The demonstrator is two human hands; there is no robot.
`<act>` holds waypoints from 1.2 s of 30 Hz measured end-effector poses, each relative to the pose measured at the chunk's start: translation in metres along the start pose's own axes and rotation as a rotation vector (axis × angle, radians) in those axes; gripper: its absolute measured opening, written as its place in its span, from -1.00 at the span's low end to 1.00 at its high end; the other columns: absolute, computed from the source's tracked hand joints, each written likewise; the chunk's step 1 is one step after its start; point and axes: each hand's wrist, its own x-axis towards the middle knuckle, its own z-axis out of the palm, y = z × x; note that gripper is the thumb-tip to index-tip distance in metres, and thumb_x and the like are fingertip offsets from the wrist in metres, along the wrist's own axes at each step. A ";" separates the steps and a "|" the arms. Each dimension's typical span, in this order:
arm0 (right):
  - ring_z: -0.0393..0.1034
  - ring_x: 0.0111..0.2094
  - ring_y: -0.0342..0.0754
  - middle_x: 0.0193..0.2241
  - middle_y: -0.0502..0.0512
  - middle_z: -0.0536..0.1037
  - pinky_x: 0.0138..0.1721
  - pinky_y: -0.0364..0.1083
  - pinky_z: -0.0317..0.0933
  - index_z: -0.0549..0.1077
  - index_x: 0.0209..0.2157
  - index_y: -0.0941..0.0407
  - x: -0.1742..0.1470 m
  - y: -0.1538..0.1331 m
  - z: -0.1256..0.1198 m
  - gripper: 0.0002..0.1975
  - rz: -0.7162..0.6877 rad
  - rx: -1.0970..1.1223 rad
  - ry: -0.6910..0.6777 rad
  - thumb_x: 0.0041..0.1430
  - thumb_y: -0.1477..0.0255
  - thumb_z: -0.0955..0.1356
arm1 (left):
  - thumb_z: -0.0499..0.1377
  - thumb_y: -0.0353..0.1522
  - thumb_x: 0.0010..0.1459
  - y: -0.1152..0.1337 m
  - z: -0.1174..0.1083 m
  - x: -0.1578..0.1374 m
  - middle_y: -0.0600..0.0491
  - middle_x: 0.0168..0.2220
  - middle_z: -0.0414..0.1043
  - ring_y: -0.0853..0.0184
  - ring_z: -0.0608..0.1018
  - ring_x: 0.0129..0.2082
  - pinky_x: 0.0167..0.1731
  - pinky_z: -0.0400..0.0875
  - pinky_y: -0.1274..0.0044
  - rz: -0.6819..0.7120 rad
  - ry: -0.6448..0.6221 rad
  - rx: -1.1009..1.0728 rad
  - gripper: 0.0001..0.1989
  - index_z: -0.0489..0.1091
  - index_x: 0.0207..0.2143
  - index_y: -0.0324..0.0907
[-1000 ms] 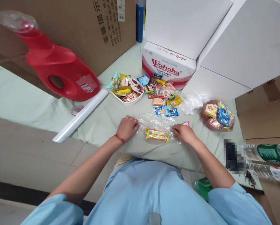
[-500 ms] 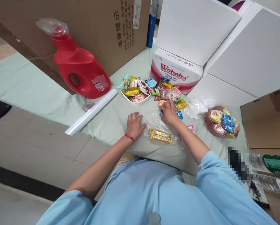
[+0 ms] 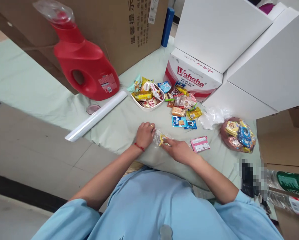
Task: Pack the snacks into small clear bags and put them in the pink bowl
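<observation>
My left hand (image 3: 145, 136) is closed, its fingers curled at the left edge of a crumpled clear plastic film (image 3: 156, 141). Against the film my right hand (image 3: 178, 150) bends its fingers over yellow snack bars (image 3: 162, 138), which it partly hides. To the right of that hand lies a pink snack packet (image 3: 200, 144). Farther back are two blue snack packets (image 3: 179, 121) and a loose pile of wrapped snacks (image 3: 181, 100). A white bowl (image 3: 149, 108) filled with wrapped snacks stands left of the pile.
A white roll (image 3: 96, 115) and a red jug (image 3: 86, 66) are on the left, before a large cardboard box (image 3: 101, 30). A Wahaha carton (image 3: 193, 75) stands behind the pile. On the right are crumpled white plastic (image 3: 213, 117), a wrapped snack bundle (image 3: 238, 135) and bottles (image 3: 289, 181).
My right hand has come back from near the pile to the yellow snack bars. The spread film is now bunched around them, and the pink packet lies uncovered. My left fingers have curled in.
</observation>
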 end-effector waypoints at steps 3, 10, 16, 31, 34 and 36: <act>0.38 0.21 0.12 0.34 0.10 0.34 -0.04 0.00 0.41 0.36 0.29 -0.07 -0.006 -0.004 0.020 -0.52 0.040 0.070 0.074 0.41 0.48 0.26 | 0.10 -0.33 0.30 -0.001 -0.011 -0.001 0.00 -0.34 0.51 0.20 0.52 -0.28 -0.24 0.36 0.39 -0.052 -0.025 -0.033 -0.88 0.41 -0.27 -0.12; 0.26 0.28 0.16 0.29 0.25 0.38 0.28 0.20 0.23 0.42 0.27 0.06 0.000 -0.008 0.035 -0.53 0.073 0.273 0.181 0.35 0.51 0.33 | 0.10 -0.34 0.25 0.046 -0.011 -0.021 0.10 -0.41 0.52 0.31 0.56 -0.37 -0.30 0.43 0.47 -0.060 -0.123 -0.452 -0.89 0.42 -0.28 -0.13; 0.32 0.26 0.11 0.18 0.23 0.49 0.27 0.14 0.26 0.53 0.11 0.07 -0.039 0.001 0.026 -0.69 0.008 0.669 0.256 0.39 0.42 0.32 | -0.02 -0.47 0.29 0.070 0.026 -0.039 -0.08 -0.16 0.46 0.22 0.53 -0.17 -0.09 0.50 0.34 0.187 -0.135 -0.242 -0.72 0.48 -0.13 -0.17; 0.45 -0.15 0.09 -0.17 0.20 0.55 -0.11 0.06 0.39 0.47 -0.23 0.06 -0.069 -0.006 0.063 -0.82 0.664 0.561 0.691 0.39 0.30 0.28 | -0.09 -0.41 0.45 0.058 0.056 -0.065 -0.11 -0.14 0.49 0.19 0.52 -0.09 -0.12 0.45 0.36 0.438 -0.021 0.173 -0.64 0.40 0.13 -0.20; 0.43 -0.38 -0.02 -0.38 0.05 0.54 -0.31 -0.06 0.34 0.43 -0.23 0.04 -0.057 -0.011 0.044 -0.81 0.723 0.702 0.710 0.39 0.23 0.29 | -0.08 -0.40 0.44 0.060 0.055 -0.065 -0.12 -0.13 0.51 0.16 0.51 -0.10 -0.15 0.42 0.32 0.417 -0.042 0.199 -0.63 0.40 0.15 -0.20; 0.41 -0.42 -0.05 -0.42 0.01 0.54 -0.31 -0.09 0.32 0.43 -0.25 0.04 -0.036 -0.008 0.032 -0.81 0.701 0.695 0.699 0.37 0.23 0.31 | -0.05 -0.39 0.44 0.062 0.053 -0.065 -0.13 -0.14 0.52 0.12 0.51 -0.09 -0.13 0.40 0.27 0.398 -0.046 0.200 -0.64 0.41 0.15 -0.18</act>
